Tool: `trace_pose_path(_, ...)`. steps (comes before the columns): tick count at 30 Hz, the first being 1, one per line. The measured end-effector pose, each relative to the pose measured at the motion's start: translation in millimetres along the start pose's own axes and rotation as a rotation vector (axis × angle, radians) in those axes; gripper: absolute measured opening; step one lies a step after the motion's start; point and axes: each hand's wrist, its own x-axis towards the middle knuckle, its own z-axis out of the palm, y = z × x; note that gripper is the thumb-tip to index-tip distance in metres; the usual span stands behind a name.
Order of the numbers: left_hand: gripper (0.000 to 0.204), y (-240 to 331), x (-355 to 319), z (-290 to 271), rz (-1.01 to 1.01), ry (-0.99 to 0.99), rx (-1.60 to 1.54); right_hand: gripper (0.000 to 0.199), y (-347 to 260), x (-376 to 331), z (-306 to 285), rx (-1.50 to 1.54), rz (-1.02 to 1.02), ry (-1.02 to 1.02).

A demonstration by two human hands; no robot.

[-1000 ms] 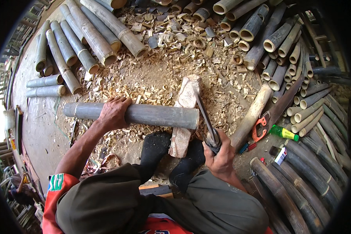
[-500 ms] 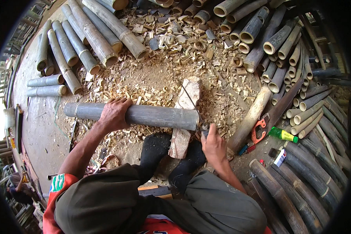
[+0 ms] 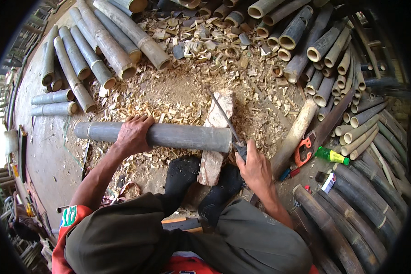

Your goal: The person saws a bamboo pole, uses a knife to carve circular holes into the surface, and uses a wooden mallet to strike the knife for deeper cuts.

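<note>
A long grey-green bamboo pole (image 3: 178, 136) lies crosswise over a pale wooden chopping block (image 3: 217, 137) on the ground in front of me. My left hand (image 3: 133, 133) grips the pole from above, left of the middle. My right hand (image 3: 253, 166) holds the dark handle of a long thin blade (image 3: 223, 116) just beyond the pole's right cut end; the blade points up and away over the block. My dark-socked feet (image 3: 201, 182) rest against the block's near end.
Wood chips and cut bamboo rings (image 3: 205, 50) cover the ground beyond the block. Bamboo poles are stacked at the upper left (image 3: 91, 50) and all along the right (image 3: 351, 118). An orange-handled saw (image 3: 303, 150), a green bottle (image 3: 331, 156) and a small box (image 3: 328, 182) lie at the right.
My right hand has lifted the blade from low beside the block up to the pole's right end, tip now pointing away. My left hand keeps its grip on the pole.
</note>
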Motion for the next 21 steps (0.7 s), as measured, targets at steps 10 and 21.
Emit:
trace_pose_path(10,0.068,1.3,2.7,1.5,-0.002,-0.042,-0.008,0.035,42.5,15.5,24.2,-0.087,0.166,-0.16)
trace_pose_path(21,0.07,8.9,-9.8,17.6,0.057,0.254,0.094,0.042,28.4,11.2,25.6,-0.03,-0.034,0.044)
